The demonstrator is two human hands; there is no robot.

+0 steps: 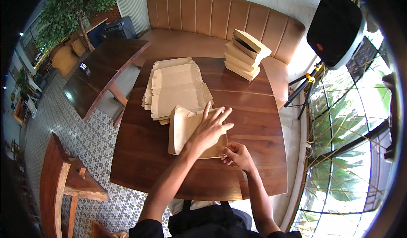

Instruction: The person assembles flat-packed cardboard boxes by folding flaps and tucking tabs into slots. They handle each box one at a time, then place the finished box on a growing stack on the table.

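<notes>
A half-folded brown cardboard box [178, 131] lies on the dark wooden table in front of me, its left wall standing up. Over the box reaches my left hand [208, 129], fingers spread, hiding much of the inside and the right wall. At the box's near right corner, my right hand [235, 155] pinches the cardboard edge between thumb and fingers. Just beyond the box lies a pile of flat cardboard blanks [176, 87], which the box's far edge overlaps. Several folded boxes [242, 59] are stacked at the table's far right, the top one partly open.
The wooden table [250, 130] has a curved brown bench [186, 15] behind it. A black loudspeaker [335, 28] on a tripod stands at the far right beside a window. Another dark table [101, 68] is at the left, with a wooden chair [57, 187] nearer on the patterned floor.
</notes>
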